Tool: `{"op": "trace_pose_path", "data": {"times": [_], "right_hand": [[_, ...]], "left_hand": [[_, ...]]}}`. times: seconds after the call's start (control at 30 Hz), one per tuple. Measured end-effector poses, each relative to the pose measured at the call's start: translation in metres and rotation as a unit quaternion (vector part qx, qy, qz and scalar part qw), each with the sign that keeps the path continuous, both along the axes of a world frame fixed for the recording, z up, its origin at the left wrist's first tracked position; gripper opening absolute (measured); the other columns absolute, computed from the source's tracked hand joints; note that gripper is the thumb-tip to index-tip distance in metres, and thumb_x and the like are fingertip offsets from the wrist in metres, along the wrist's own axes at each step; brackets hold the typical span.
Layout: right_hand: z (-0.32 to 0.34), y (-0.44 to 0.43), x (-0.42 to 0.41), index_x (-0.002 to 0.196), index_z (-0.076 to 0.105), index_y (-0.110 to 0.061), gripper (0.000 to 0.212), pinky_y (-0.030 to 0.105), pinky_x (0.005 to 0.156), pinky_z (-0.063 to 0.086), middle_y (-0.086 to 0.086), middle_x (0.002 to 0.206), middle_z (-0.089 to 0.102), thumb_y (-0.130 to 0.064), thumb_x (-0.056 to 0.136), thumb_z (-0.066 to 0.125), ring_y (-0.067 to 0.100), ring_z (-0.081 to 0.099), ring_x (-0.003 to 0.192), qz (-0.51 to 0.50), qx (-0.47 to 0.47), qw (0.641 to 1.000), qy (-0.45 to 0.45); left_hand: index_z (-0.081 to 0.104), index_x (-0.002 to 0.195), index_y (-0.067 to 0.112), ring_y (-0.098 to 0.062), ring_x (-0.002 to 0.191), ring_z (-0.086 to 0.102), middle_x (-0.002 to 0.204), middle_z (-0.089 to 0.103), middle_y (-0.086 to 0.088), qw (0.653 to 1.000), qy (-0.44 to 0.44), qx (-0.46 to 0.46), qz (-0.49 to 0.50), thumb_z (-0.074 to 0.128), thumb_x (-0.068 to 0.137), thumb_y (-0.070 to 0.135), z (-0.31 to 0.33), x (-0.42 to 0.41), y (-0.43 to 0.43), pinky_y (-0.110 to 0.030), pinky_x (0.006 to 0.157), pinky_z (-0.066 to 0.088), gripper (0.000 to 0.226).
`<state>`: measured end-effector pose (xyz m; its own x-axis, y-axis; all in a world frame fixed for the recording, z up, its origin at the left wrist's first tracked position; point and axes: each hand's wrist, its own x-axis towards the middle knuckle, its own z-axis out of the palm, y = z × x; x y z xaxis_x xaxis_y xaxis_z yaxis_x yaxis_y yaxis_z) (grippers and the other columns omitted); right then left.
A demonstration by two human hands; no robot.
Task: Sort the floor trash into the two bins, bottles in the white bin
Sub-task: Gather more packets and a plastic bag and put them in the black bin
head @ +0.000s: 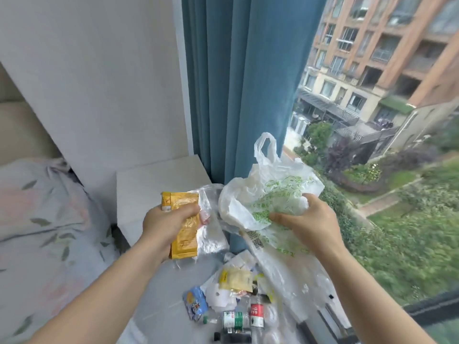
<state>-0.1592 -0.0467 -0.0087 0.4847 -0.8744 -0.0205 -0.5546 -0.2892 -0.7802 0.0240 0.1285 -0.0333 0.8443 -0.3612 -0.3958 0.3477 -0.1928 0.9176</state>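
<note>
- The left hand [169, 227] has its fingers curled round yellow packets [185, 234] and, it seems, a clear wrapper [211, 234] behind them.
- The right hand [308, 219] clutches a crumpled white bag [268, 192] with green print, fingers bunched into it.
- Both loads are held above the floor pile [236, 281], where bottles [236, 320] lie.
- The step looks like gathering non-bottle trash. Next, it needs carrying to the non-white bin; neither bin is in view.

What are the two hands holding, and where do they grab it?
The left hand grips a flat yellow foil packet around its middle. The right hand clutches a crumpled white plastic bag with green print by its bunched body.
</note>
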Motion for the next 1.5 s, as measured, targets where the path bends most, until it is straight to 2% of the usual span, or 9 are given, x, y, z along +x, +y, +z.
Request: {"op": "trace_pose_path", "data": {"times": [0.23, 0.33, 0.43, 0.73, 0.87, 1.03, 1.17, 1.3, 1.5], "right_hand": [[0.229, -0.009, -0.029, 0.126, 0.057, -0.022, 0.086, 0.038, 0.086, 0.053, -0.001, 0.116, 0.066, -0.054, 0.053, 0.088, 0.018, 0.063, 0.101, -0.028, -0.076, 0.99, -0.116], [0.293, -0.008, -0.048, 0.122, 0.059, -0.024, 0.075, 0.035, 0.085, 0.053, -0.003, 0.115, 0.065, -0.046, 0.057, 0.089, 0.016, 0.063, 0.099, -0.04, -0.115, 0.978, -0.167], [0.336, -0.004, -0.065, 0.119, 0.06, -0.026, 0.069, 0.039, 0.086, 0.054, -0.006, 0.108, 0.066, -0.042, 0.059, 0.089, 0.015, 0.064, 0.098, -0.052, -0.139, 0.969, -0.197], [0.405, 0.028, -0.105, 0.078, 0.058, -0.036, 0.037, 0.026, 0.068, 0.052, -0.014, 0.081, 0.067, -0.036, 0.058, 0.09, 0.002, 0.064, 0.078, -0.153, -0.229, 0.931, -0.239], [0.417, 0.057, -0.12, 0.098, 0.062, -0.031, 0.051, 0.018, 0.064, 0.046, -0.016, 0.088, 0.066, -0.042, 0.056, 0.089, 0.001, 0.062, 0.083, -0.237, -0.247, 0.911, -0.232], [0.418, 0.104, -0.144, 0.124, 0.057, -0.025, 0.081, 0.021, 0.07, 0.046, -0.01, 0.11, 0.063, -0.054, 0.054, 0.086, 0.012, 0.06, 0.101, -0.348, -0.278, 0.875, -0.19], [0.418, 0.147, -0.168, 0.124, 0.057, -0.029, 0.085, 0.041, 0.091, 0.052, -0.009, 0.118, 0.063, -0.062, 0.05, 0.083, 0.015, 0.058, 0.111, -0.402, -0.29, 0.852, -0.168], [0.424, 0.193, -0.2, 0.101, 0.064, -0.034, 0.051, 0.027, 0.071, 0.052, -0.015, 0.098, 0.068, -0.046, 0.056, 0.087, 0.008, 0.063, 0.094, -0.452, -0.294, 0.823, -0.18], [0.428, 0.269, -0.273, 0.096, 0.066, -0.034, 0.041, 0.01, 0.052, 0.046, -0.016, 0.089, 0.069, -0.032, 0.062, 0.088, -0.001, 0.064, 0.078, -0.53, -0.309, 0.766, -0.19]], "left_hand": [[0.073, 0.081, 0.008, -0.021, 0.061, 0.069, 0.079, 0.073, -0.009, 0.986, -0.116, -0.113, -0.041, 0.083, 0.063, 0.019, 0.241, -0.03, -0.025, -0.028, 0.053, 0.054, 0.024], [0.075, 0.079, 0.005, -0.025, 0.073, 0.072, 0.081, 0.075, -0.01, 0.972, -0.173, -0.146, -0.071, 0.084, 0.046, 0.024, 0.305, -0.052, -0.029, -0.038, 0.066, 0.06, 0.039], [0.073, 0.077, 0.008, -0.027, 0.076, 0.072, 0.078, 0.074, -0.009, 0.961, -0.198, -0.176, -0.077, 0.088, 0.05, 0.02, 0.341, -0.065, -0.033, -0.048, 0.072, 0.06, 0.033], [0.073, 0.076, 0.008, -0.032, 0.08, 0.071, 0.082, 0.075, -0.012, 0.909, -0.209, -0.286, -0.218, 0.086, 0.034, 0.036, 0.405, -0.086, -0.051, -0.046, 0.077, 0.059, 0.052], [0.075, 0.066, 0.012, -0.026, 0.067, 0.069, 0.075, 0.074, -0.014, 0.868, -0.19, -0.337, -0.311, 0.083, 0.033, 0.031, 0.42, -0.091, -0.055, -0.042, 0.072, 0.058, 0.039], [0.069, 0.065, 0.016, -0.013, 0.052, 0.068, 0.06, 0.072, 0.0, 0.833, -0.149, -0.364, -0.388, 0.077, 0.071, 0.006, 0.424, -0.111, -0.056, -0.031, 0.058, 0.054, 0.014], [0.073, 0.058, 0.023, -0.02, 0.059, 0.071, 0.067, 0.074, -0.004, 0.787, -0.117, -0.368, -0.481, 0.08, 0.053, 0.019, 0.432, -0.139, -0.045, -0.038, 0.067, 0.056, 0.009], [0.074, 0.065, 0.02, -0.023, 0.064, 0.073, 0.073, 0.075, -0.005, 0.74, -0.086, -0.38, -0.549, 0.08, 0.059, 0.015, 0.433, -0.175, -0.024, -0.035, 0.061, 0.058, 0.01], [0.073, 0.083, 0.009, -0.027, 0.071, 0.073, 0.08, 0.076, -0.011, 0.667, -0.055, -0.396, -0.629, 0.078, 0.065, 0.012, 0.438, -0.253, 0.006, -0.035, 0.062, 0.061, 0.018]]}}
